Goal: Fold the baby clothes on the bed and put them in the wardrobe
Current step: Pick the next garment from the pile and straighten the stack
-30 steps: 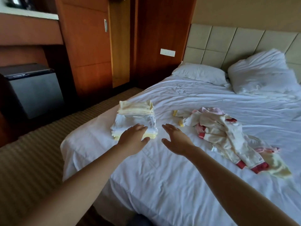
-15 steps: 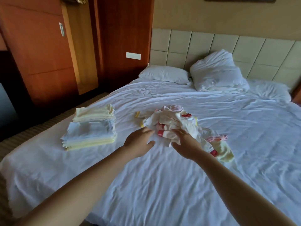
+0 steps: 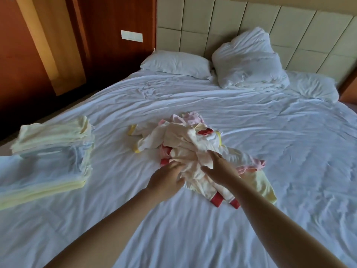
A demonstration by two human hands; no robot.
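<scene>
A loose heap of unfolded baby clothes [image 3: 185,136], cream with red, pink and yellow trim, lies in the middle of the white bed [image 3: 193,229]. Both my hands are on its near edge. My left hand [image 3: 166,178] touches a cream garment with fairly straight fingers, its thumb just under the cloth's edge. My right hand [image 3: 219,169] rests spread on top of the heap. A neat stack of folded baby clothes [image 3: 54,149], pale yellow and light blue, sits at the bed's left side, apart from the heap.
Several white pillows [image 3: 249,59] lie against the padded headboard [image 3: 222,22]. Dark wooden wardrobe panels [image 3: 29,45] stand to the left beyond the bed, with a white switch plate [image 3: 132,36] on the wall. The bed's left edge runs beside the folded stack.
My view has swung right and closer to the heap. Both hands moved from near the folded stack onto the unfolded heap, and the right hand has spread on top of it.
</scene>
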